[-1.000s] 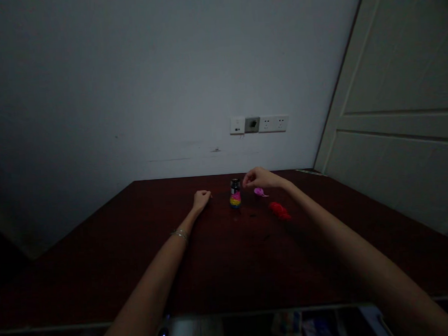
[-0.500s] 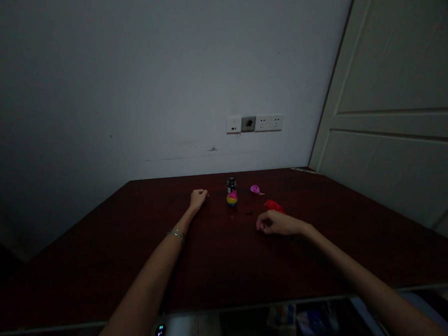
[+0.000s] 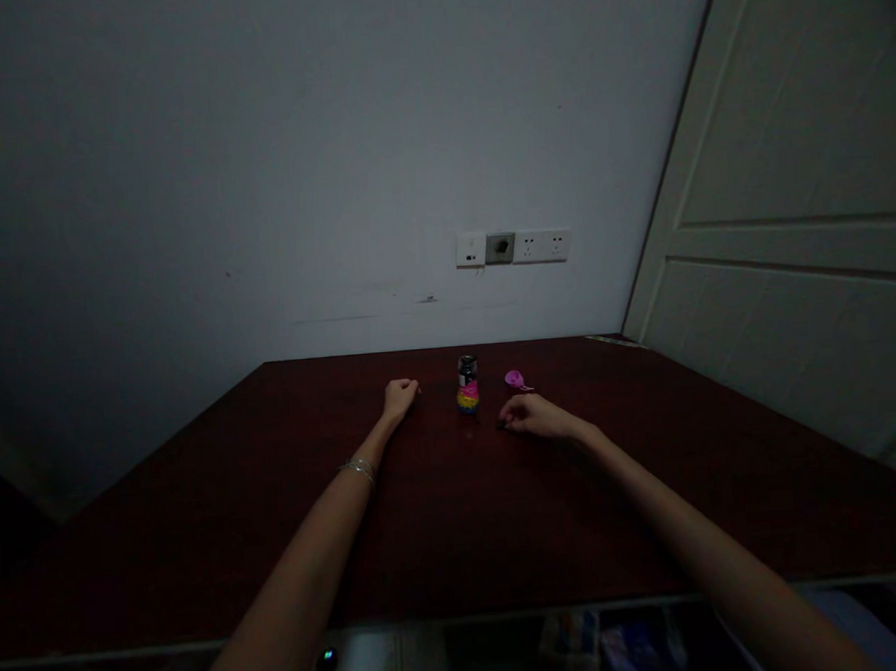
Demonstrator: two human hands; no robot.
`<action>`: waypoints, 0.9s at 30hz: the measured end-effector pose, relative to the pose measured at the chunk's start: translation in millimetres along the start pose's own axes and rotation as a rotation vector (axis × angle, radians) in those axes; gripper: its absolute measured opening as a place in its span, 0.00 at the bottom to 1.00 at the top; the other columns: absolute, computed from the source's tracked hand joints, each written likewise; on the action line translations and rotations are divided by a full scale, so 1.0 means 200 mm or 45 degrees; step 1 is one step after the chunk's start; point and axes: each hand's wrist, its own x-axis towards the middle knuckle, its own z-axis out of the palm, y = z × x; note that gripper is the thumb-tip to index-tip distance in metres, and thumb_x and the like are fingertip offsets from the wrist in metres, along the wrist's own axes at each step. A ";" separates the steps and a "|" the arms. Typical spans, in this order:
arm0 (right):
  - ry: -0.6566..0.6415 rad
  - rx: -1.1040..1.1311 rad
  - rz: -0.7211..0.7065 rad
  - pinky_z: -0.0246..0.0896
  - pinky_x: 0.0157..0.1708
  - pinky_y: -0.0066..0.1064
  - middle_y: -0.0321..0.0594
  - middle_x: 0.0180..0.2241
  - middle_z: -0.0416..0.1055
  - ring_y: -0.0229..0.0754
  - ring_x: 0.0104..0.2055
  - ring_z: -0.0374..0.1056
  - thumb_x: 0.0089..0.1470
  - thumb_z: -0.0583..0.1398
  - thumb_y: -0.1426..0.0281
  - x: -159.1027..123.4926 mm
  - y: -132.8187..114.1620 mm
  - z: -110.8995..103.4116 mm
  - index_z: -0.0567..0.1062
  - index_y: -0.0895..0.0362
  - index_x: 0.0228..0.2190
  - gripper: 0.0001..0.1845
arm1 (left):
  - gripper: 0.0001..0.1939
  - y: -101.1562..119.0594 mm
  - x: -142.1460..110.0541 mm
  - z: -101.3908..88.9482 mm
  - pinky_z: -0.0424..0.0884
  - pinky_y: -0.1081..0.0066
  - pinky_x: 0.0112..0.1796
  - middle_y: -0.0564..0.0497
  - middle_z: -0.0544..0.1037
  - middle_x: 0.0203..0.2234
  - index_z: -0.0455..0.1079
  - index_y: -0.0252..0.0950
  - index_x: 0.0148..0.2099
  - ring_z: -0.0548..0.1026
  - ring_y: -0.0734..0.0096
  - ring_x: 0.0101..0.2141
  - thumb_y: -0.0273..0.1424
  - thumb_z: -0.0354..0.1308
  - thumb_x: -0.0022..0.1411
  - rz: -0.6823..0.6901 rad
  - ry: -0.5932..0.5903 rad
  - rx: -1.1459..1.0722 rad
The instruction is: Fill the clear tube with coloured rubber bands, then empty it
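My right hand (image 3: 533,415) is low over the tabletop, thumb and fingers pinched together. At its fingertips is a small dark piece (image 3: 502,425), too small to name. To the left of these fingers a small clear jar (image 3: 467,387) stands upright, its lower part filled with blue, yellow and pink layers. Behind the hand lies a small pink cup-shaped thing (image 3: 514,379) with a thin tail, like a scoop. My left hand (image 3: 400,396) rests closed on the table, left of the jar and apart from it; its palm side is hidden.
The dark red-brown table (image 3: 429,537) reaches back to a grey wall with a row of sockets (image 3: 514,248). A white panelled door (image 3: 802,207) stands at the right. Below the front edge an open drawer (image 3: 495,663) holds several items, dim and hard to make out.
My right hand came from beside the jar toward me, then moved forward and left to the small dark piece. It now hides the red bundle. My left hand stayed in place.
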 end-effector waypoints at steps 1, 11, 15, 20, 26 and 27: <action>-0.011 -0.027 0.019 0.61 0.32 0.27 0.42 0.32 0.73 0.39 0.33 0.67 0.41 0.58 0.75 0.01 0.00 0.00 0.75 0.61 0.33 0.13 | 0.14 0.00 0.00 0.00 0.58 0.76 0.24 0.53 0.67 0.13 0.71 0.32 0.22 0.65 0.74 0.19 0.32 0.48 0.50 -0.005 0.000 0.003; -0.089 -0.195 -0.026 0.57 0.26 0.24 0.39 0.25 0.72 0.36 0.26 0.64 0.40 0.55 0.80 0.09 0.02 0.04 0.76 0.61 0.31 0.14 | 0.13 0.02 -0.01 0.00 0.58 0.76 0.24 0.54 0.67 0.13 0.71 0.32 0.22 0.64 0.75 0.19 0.31 0.48 0.50 -0.031 -0.009 -0.008; 0.012 -0.123 -0.003 0.58 0.28 0.24 0.40 0.27 0.72 0.36 0.28 0.65 0.41 0.55 0.79 0.10 -0.03 -0.01 0.76 0.62 0.32 0.14 | 0.13 0.02 -0.01 -0.01 0.59 0.75 0.26 0.53 0.68 0.13 0.71 0.32 0.22 0.66 0.74 0.20 0.31 0.48 0.50 -0.026 -0.007 0.003; 0.242 0.069 -0.098 0.59 0.30 0.26 0.40 0.28 0.71 0.35 0.29 0.65 0.43 0.56 0.75 0.19 -0.17 -0.21 0.74 0.63 0.33 0.12 | 0.13 0.04 -0.03 -0.02 0.59 0.76 0.25 0.53 0.69 0.14 0.72 0.32 0.22 0.66 0.74 0.20 0.31 0.48 0.51 -0.034 -0.013 0.014; 0.441 0.114 -0.240 0.59 0.32 0.24 0.37 0.27 0.70 0.33 0.28 0.64 0.43 0.56 0.78 0.35 -0.32 -0.31 0.72 0.63 0.34 0.12 | 0.13 0.04 -0.03 -0.02 0.59 0.76 0.25 0.52 0.69 0.14 0.71 0.32 0.22 0.66 0.74 0.20 0.31 0.49 0.51 -0.033 -0.008 0.002; 0.431 0.087 -0.249 0.59 0.31 0.24 0.37 0.26 0.70 0.33 0.28 0.64 0.42 0.56 0.79 0.37 -0.34 -0.30 0.72 0.63 0.34 0.12 | 0.13 0.04 -0.03 -0.02 0.59 0.76 0.25 0.52 0.69 0.14 0.71 0.32 0.22 0.66 0.74 0.20 0.31 0.49 0.51 -0.032 -0.009 0.001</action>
